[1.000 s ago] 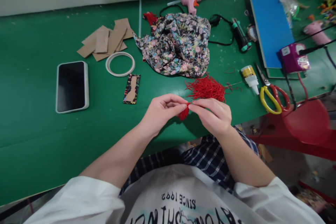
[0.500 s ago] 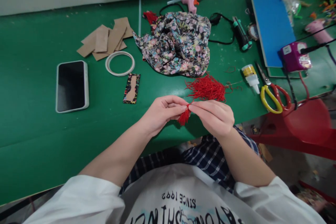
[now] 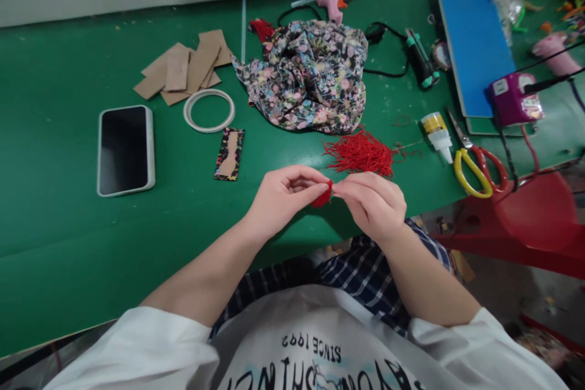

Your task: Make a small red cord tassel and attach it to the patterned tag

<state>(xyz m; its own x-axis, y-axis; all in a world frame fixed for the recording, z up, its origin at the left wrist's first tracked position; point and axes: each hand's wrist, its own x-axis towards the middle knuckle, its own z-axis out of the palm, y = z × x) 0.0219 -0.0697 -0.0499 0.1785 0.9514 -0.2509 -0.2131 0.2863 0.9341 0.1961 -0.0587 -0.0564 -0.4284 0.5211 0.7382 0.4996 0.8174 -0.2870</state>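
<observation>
A small red thread tassel (image 3: 323,196) is pinched between the thumb and fingers of my left hand (image 3: 286,198). My right hand (image 3: 375,200) is closed in a pinch at the tassel's right edge. Its fingertips are too small to show exactly which strand they grip. Just beyond my hands lies a loose pile of red threads (image 3: 361,153) on the green table (image 3: 137,244). To the left of my left hand is a small card strip edged with floral fabric (image 3: 228,155).
Crumpled floral fabric (image 3: 311,79) lies farther back, with a pink glue gun (image 3: 336,0) behind it. At left are a phone (image 3: 125,149), a tape roll (image 3: 209,111) and cardboard pieces (image 3: 187,67). Rightward lie a glue bottle (image 3: 437,134), scissors (image 3: 475,161) and a cutter (image 3: 421,58).
The tassel has turned in my left fingers, and its strands hang down less. My right fingertips have shifted slightly to the right. The things on the table have stayed put.
</observation>
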